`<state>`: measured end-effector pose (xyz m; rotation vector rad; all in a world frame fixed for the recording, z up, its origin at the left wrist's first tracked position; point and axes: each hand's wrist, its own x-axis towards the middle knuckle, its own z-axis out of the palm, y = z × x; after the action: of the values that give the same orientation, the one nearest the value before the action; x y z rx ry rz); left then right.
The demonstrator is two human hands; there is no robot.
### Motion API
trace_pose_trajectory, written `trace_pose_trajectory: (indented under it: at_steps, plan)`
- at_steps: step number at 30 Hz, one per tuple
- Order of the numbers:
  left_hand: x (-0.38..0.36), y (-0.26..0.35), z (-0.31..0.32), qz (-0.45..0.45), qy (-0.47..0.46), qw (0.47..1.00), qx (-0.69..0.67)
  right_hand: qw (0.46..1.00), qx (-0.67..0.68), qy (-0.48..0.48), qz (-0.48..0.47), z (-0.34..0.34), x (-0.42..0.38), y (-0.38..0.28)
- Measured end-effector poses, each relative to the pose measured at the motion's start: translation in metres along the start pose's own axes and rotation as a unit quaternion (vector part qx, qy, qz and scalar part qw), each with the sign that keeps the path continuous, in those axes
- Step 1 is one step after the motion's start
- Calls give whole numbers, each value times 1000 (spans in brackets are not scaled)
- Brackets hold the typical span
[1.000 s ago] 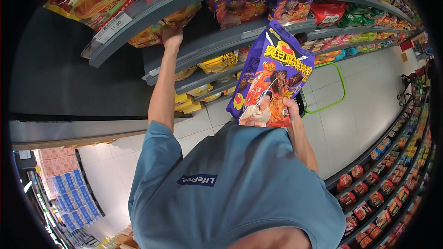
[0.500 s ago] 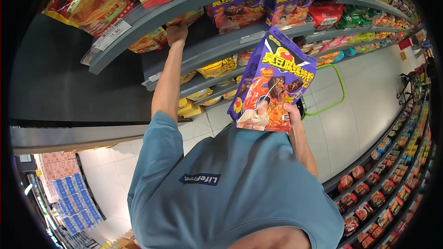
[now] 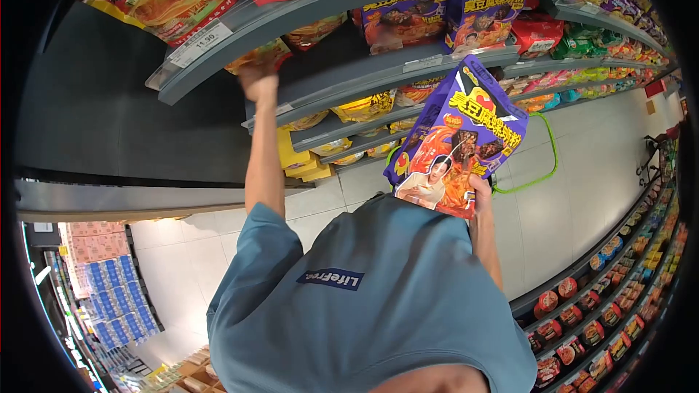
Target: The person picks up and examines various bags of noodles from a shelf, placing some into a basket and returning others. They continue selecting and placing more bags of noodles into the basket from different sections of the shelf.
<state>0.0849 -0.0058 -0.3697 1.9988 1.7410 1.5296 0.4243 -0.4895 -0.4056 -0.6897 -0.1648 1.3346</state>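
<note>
My right hand (image 3: 480,193) grips a purple bag of instant noodles (image 3: 466,138) by its lower right corner, with the thumb across the front. The bag is held upright before my chest, its printed front with yellow lettering showing. My left hand (image 3: 259,81) reaches onto a shelf, at a yellow and red noodle pack (image 3: 263,55) under the upper shelf's edge. Its fingers are blurred and overlap the pack. Right of it lies another yellow and red pack (image 3: 317,30), and beyond that stand purple noodle bags (image 3: 404,25) like the one I hold.
The upper shelf edge (image 3: 306,23), with price tags, juts out over my left hand. Lower shelves hold yellow packs (image 3: 364,107). Behind the held bag, a green-rimmed basket (image 3: 555,153) shows near the tiled floor (image 3: 582,204). Shelves of cup noodles (image 3: 567,287) curve along the right.
My left hand has moved left along the shelf, from one yellow and red pack to the one beside it. My right hand still holds the purple bag; the whole view has shifted slightly.
</note>
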Motion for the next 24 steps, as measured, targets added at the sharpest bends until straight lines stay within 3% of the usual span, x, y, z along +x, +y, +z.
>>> trace_pose_trajectory:
  at_steps: [1, 2, 5, 6, 7, 13, 16, 20, 22, 24]
  plan:
    - [1, 45, -31, -202, 32, 953, 221, 1000, 3, 1, -1, 1, -1, 0]
    - [7, 54, -51, -267, 32, 949, 164, 1000, 5, 5, 0, 0, -3, -1]
    - [26, 35, -60, -275, -40, 954, 117, 1000, 3, -16, 16, 1, -2, -7]
    - [31, 21, -50, -158, -44, 986, -22, 1000, 2, -17, 18, 2, -2, -8]
    - [35, 13, -43, -36, -46, 985, -160, 1000, -18, -9, 4, 2, -2, -9]
    - [37, 33, -42, -134, -71, 988, 27, 1000, -24, -17, 4, 27, -3, -19]
    - [31, 47, -38, -199, -60, 976, 63, 1000, -24, -1, -4, 28, -3, -16]
    - [29, 29, -31, -167, -26, 983, 74, 1000, -11, -13, 7, 30, -5, -17]
    - [27, 32, -37, -258, -30, 960, 105, 1000, -19, -14, 13, 24, -4, -18]
    - [18, 49, -51, -282, -27, 951, 124, 1000, -24, -10, 16, 23, -6, -17]
